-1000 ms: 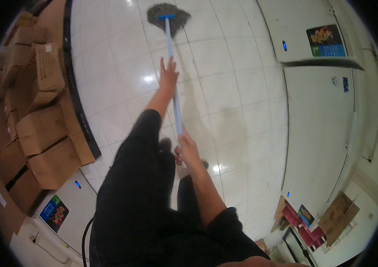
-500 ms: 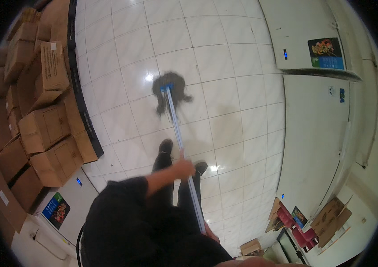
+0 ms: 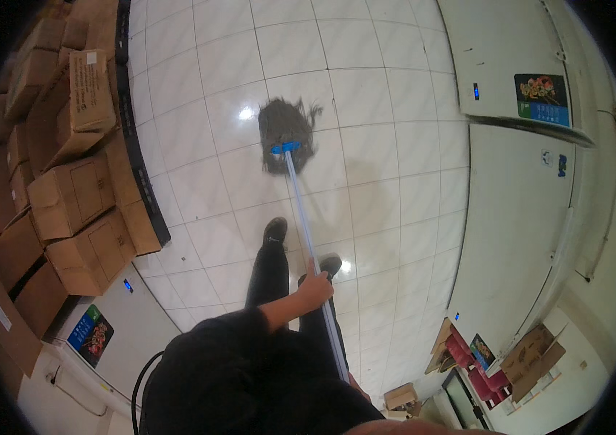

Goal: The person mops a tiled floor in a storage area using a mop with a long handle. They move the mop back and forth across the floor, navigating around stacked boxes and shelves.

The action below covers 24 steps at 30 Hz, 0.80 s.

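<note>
I hold a mop with a long pale pole, a blue clamp and a dark grey string head. The strings lie spread on the white tiled floor, mostly on the far side of the clamp. My left hand is wrapped round the pole partway down, in front of my legs. At the pole's near end, my right hand is closed on it, mostly hidden by my dark clothing. My dark shoes stand on the tiles, either side of the pole.
Stacked cardboard boxes line the left on a dark-edged base. White chest freezers run along the right, and another white freezer stands near left. Low on the right are red items and opened cartons.
The mop's clamp has shifted slightly right and nearer me. Its strings, which trailed toward me, now spread to the far side. My left hand has moved right and closer with the pole.
</note>
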{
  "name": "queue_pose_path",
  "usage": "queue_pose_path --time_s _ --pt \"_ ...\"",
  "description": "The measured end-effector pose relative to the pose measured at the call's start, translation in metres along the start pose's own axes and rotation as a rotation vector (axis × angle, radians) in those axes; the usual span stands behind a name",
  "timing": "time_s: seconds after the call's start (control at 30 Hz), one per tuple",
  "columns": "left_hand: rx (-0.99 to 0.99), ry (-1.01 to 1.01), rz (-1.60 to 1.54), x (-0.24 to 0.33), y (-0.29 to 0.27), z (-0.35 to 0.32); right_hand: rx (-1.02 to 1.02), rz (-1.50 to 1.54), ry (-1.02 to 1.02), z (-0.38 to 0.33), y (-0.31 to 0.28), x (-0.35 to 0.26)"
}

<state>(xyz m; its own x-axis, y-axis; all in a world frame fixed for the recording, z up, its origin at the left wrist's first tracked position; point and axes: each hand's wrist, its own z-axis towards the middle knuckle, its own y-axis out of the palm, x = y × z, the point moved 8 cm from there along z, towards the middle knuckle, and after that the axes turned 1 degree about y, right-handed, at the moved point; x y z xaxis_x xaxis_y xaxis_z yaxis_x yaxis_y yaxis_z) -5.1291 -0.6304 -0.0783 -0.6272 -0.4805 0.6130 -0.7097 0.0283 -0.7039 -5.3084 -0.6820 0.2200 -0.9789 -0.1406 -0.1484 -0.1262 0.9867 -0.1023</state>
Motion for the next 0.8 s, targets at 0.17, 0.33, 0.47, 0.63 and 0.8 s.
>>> queue_pose_path --time_s 0.17,0.33,0.47,0.63,0.8 --pt "0.362 -0.027 0.208 -0.15 -0.034 0.003 -0.068 0.05 -0.153 0.098 0.03 -0.096" --pt "0.006 -0.275 0.436 -0.308 -0.189 0.11 -0.283 0.493 -0.144 0.206 0.021 -0.234" --pt "-0.057 -0.167 0.322 -0.247 -0.092 0.11 -0.262 0.523 -0.098 0.181 -0.006 -0.141" --pt "0.063 0.023 -0.301 0.082 0.096 0.055 0.025 -0.13 0.097 0.016 -0.081 0.13" --pt "-0.44 0.213 -0.36 0.265 0.099 0.011 0.041 -0.109 0.25 -0.072 -0.077 0.215"
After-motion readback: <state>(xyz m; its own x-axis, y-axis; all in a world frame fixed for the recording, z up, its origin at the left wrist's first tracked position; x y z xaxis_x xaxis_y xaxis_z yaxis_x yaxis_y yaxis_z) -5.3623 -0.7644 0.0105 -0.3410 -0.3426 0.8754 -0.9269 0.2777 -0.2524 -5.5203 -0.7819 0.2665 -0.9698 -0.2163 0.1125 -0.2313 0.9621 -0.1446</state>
